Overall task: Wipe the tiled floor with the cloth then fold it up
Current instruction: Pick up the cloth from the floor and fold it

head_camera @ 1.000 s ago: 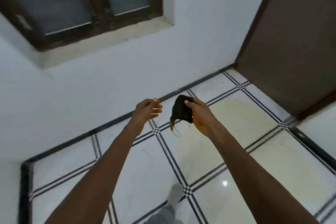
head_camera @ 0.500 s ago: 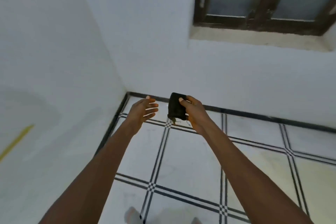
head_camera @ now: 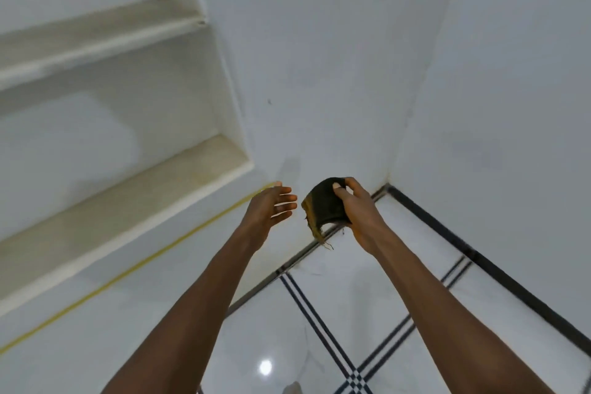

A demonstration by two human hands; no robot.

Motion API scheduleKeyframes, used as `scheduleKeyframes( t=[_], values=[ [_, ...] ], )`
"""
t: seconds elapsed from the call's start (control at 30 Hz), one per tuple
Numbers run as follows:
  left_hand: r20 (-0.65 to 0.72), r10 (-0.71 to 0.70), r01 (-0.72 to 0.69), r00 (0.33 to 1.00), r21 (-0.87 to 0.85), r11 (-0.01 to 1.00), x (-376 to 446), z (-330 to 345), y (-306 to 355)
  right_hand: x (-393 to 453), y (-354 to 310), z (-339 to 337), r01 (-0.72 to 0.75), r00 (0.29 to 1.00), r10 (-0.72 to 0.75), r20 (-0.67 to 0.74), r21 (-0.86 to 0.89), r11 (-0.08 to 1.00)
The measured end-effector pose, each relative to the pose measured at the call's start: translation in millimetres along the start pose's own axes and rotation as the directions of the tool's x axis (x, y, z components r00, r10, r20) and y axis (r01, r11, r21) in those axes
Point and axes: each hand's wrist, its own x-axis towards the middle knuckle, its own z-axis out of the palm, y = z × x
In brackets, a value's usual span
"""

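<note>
Glossy white tiled floor (head_camera: pixel 377 304) below, crossed by thin dark double lines and edged with a black skirting band (head_camera: pixel 486 265) where it meets the plain white walls (head_camera: pixel 335 57). Two walls meeting in a corner just beyond the cloth. To the left of the cloth, a recessed niche with two cream-white built-in shelves (head_camera: pixel 128 201), one above the other, both bare. Beneath the lower shelf, one thin yellow line (head_camera: pixel 134 270) running along the wall towards the cloth. One bright spot of reflected light on the floor, well below the cloth.

One small dark, folded-up cloth with a frayed tan edge (head_camera: pixel 323 205), held in the air above the corner of the floor, loose threads hanging from its lower edge. Right hand (head_camera: pixel 358 211) closed round the cloth's right side, thumb pressed on top. Left hand (head_camera: pixel 270 206) just left of the cloth, open, fingers spread and pointing towards it, not touching. Two bare forearms reaching up from the bottom edge.
</note>
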Motion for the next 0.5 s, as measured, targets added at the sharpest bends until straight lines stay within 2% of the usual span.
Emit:
scheduleKeyframes(
  t=[0.1, 0.2, 0.3, 0.37, 0.4, 0.5],
  values=[
    [-0.104, 0.006, -0.012, 0.995, -0.060, 0.998, 13.9, -56.9, 11.8, 28.2, -11.8, 64.5, 0.017, 0.995, -0.011, 0.096, -0.059, 0.998],
    [-0.207, -0.012, -0.028, 0.978, -0.191, 0.981, 22.6, -108.8, 23.0, 56.0, -22.8, 128.2, 0.021, 0.974, 0.003, 0.228, -0.102, 0.995],
    [-0.296, -0.018, -0.091, 0.955, -0.352, 0.932, 26.6, -153.9, 39.1, 82.3, -42.4, 184.2, -0.017, 0.926, 0.036, 0.375, -0.053, 0.998],
    [-0.320, -0.018, -0.122, 0.947, -0.410, 0.904, 22.8, -171.3, 45.7, 90.9, -52.1, 196.7, -0.039, 0.908, 0.037, 0.418, -0.005, 0.999],
    [-0.424, -0.021, -0.190, 0.905, -0.449, 0.873, 41.4, -201.9, 55.8, 127.1, -63.5, 236.0, -0.063, 0.865, 0.081, 0.494, -0.053, 0.997],
    [-0.440, -0.031, -0.194, 0.897, -0.455, 0.869, 45.7, -217.9, 64.7, 168.2, -57.5, 254.6, 0.051, 0.878, 0.062, 0.474, -0.221, 0.974]
  ],
)
